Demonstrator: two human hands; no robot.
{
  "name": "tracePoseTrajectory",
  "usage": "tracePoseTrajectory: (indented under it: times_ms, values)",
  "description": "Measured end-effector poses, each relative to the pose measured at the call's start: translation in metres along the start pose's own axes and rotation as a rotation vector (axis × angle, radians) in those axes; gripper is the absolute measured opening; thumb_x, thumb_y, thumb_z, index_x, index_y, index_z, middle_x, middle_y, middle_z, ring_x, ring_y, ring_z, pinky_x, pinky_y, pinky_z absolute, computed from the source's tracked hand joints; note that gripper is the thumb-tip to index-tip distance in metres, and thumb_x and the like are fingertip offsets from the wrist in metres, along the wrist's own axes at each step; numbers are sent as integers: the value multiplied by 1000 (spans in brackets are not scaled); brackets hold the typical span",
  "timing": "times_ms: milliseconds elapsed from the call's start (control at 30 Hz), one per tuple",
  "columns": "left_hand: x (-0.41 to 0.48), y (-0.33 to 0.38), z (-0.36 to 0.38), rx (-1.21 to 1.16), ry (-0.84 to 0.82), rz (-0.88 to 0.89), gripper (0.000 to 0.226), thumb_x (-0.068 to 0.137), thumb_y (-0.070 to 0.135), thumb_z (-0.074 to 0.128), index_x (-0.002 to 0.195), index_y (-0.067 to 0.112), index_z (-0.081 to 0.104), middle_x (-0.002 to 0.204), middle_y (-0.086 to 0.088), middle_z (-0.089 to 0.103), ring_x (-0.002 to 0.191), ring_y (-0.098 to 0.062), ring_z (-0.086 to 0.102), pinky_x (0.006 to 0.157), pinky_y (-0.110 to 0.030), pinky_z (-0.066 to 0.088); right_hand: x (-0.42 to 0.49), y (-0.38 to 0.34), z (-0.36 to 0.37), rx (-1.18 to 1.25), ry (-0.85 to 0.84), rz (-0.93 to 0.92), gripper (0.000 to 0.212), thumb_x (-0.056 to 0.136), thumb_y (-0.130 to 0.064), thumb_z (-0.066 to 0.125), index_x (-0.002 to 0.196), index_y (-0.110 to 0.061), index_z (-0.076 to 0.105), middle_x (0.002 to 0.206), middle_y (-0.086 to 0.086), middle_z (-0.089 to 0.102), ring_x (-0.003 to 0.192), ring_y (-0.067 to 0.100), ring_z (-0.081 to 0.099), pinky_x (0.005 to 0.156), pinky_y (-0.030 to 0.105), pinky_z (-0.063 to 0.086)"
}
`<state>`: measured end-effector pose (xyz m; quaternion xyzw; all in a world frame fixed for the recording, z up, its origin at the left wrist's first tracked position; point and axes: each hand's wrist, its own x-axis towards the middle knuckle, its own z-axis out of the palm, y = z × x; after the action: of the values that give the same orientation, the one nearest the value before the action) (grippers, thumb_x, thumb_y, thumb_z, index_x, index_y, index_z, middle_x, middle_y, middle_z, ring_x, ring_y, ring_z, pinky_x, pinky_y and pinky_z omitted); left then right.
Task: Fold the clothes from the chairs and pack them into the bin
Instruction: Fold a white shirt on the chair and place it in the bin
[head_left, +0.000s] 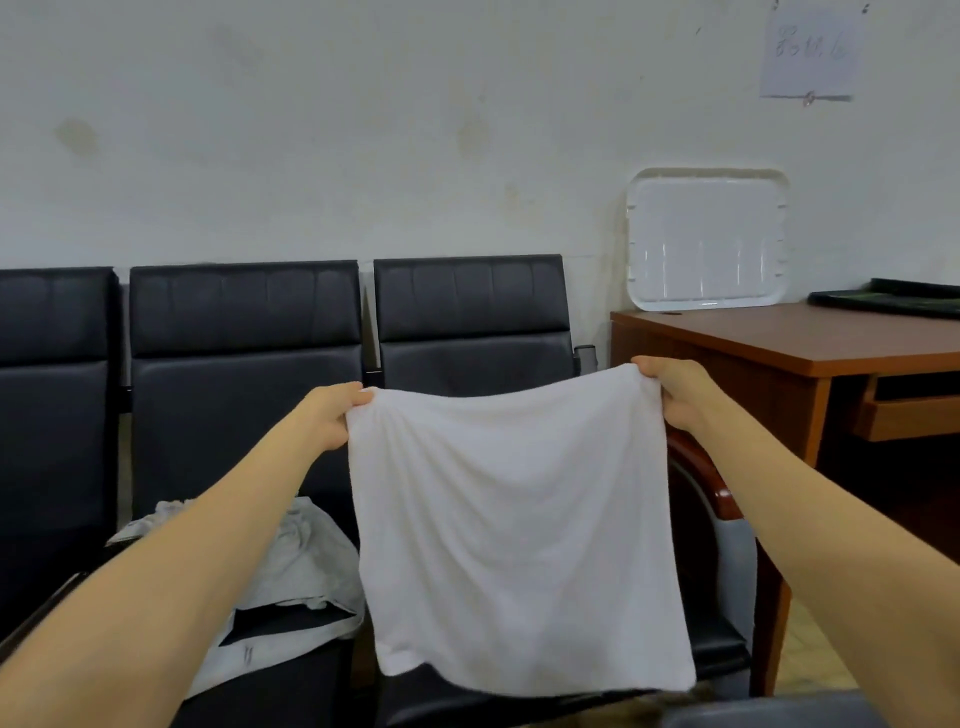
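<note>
Black chairs (244, 374) line the wall; before them your left hand (327, 418) and right hand (675, 389) pinch a white towel's (514, 525) top corners, fingers curled, cloth hanging spread.

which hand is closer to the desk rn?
Right. The right hand grips one top corner of the cloth by the left end of the desk. The left hand grips the other corner, over by the chairs.
</note>
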<state>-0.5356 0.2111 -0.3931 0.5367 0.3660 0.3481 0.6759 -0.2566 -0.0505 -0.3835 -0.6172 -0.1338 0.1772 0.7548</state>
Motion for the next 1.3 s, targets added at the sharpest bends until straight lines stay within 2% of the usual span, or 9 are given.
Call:
tracePoseTrajectory:
  times_ms: [267, 467, 533, 667, 800, 900, 1000, 1133, 1300]
  values:
    - [112, 22, 54, -146, -6, 148, 53, 94, -3, 52, 144, 9, 40, 143, -14, 47, 121, -28, 52, 95, -37, 46, 111, 17, 41, -16, -16, -23, 43, 93, 4, 49, 134, -9, 53, 133, 14, 54, 114, 29, 55, 97, 38, 47]
    - [102, 30, 53, -153, -96, 273, 57, 97, 2, 50, 149, 10, 29, 151, -10, 36, 126, -26, 48, 95, -35, 48, 117, 9, 41, -1, -22, -178, 38, 94, -2, 50, 132, -8, 53, 127, 12, 57, 110, 25, 57, 91, 33, 50]
    - [87, 10, 41, -101, -120, 256, 58, 97, 2, 51, 149, 8, 27, 152, -11, 35, 124, -25, 50, 91, -33, 48, 108, 23, 29, -102, -22, -160, 38, 93, -3, 53, 131, -8, 55, 128, 16, 58, 109, 26, 57, 81, 30, 50]
    - [53, -67, 8, 109, -143, 170, 63, 93, 0, 55, 149, 8, 29, 149, -11, 39, 123, -25, 50, 94, -36, 47, 65, 83, -7, -309, -47, -32, 38, 92, -1, 54, 130, -6, 55, 130, 17, 56, 111, 30, 57, 97, 41, 49]
    - [-1, -173, -23, 203, -156, -23, 58, 94, -3, 53, 147, 9, 33, 141, -11, 47, 120, -28, 52, 87, -37, 49, 2, 165, -56, -403, -102, 141, 34, 92, 4, 52, 126, 2, 55, 112, 21, 58, 75, 20, 57, 61, 32, 52]
    - [-33, -246, -48, 273, -173, -205, 53, 92, -5, 53, 143, 7, 41, 136, -14, 53, 115, -30, 56, 83, -37, 53, -37, 218, -88, -549, -91, 261, 32, 92, 4, 55, 123, 4, 58, 115, 18, 59, 95, 33, 60, 79, 40, 49]
    - [-52, -276, -63, 385, -123, -244, 53, 89, -1, 59, 140, 11, 47, 138, -10, 52, 119, -30, 55, 97, -44, 49, -63, 243, -109, -634, -37, 288, 26, 90, 4, 58, 116, 2, 63, 125, 23, 56, 120, 42, 49, 92, 45, 44]
    - [-74, -275, -63, 485, -97, -205, 52, 88, -4, 57, 136, 16, 51, 136, -8, 50, 121, -28, 51, 93, -37, 48, -77, 250, -119, -661, -54, 247, 22, 89, 4, 58, 108, -2, 66, 125, 24, 56, 117, 46, 50, 96, 48, 44]
    - [-77, -278, -65, 561, -97, -190, 36, 88, 0, 61, 121, 14, 60, 131, -14, 54, 115, -30, 54, 96, -40, 48, -85, 248, -116, -678, -62, 218, 10, 86, -16, 70, 84, -15, 60, 111, 14, 58, 99, 29, 52, 81, 37, 46]
